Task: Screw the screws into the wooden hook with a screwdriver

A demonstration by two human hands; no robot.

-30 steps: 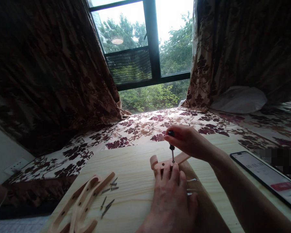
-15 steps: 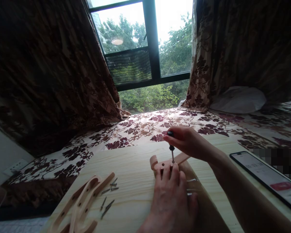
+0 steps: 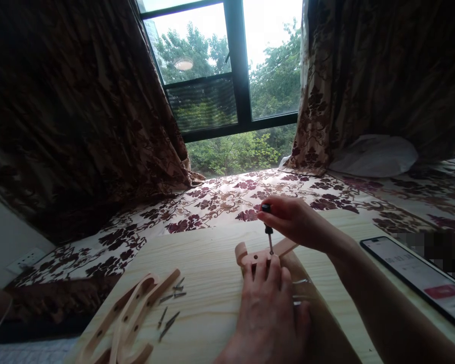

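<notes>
My right hand [image 3: 288,217] is closed round the black handle of a small screwdriver [image 3: 267,228], which stands nearly upright. Its tip meets a screw hole in a pale wooden piece [image 3: 246,259] with curved ends. My left hand [image 3: 267,303] presses on that wooden piece from the near side, fingers over its edge, holding it on the light wooden board [image 3: 208,253]. Another dark hole shows left of the screwdriver tip. Part of the wooden piece is hidden under my fingers.
Several curved wooden pieces with holes [image 3: 125,318] lie at the board's left, beside several loose screws [image 3: 169,323]. A phone [image 3: 417,278] lies at the right. Behind the board is a flowered cloth [image 3: 220,194] below a window.
The screwdriver stays in the same hole, and my right hand's fingers have shifted slightly on its handle. My left hand and the wooden piece hold their place.
</notes>
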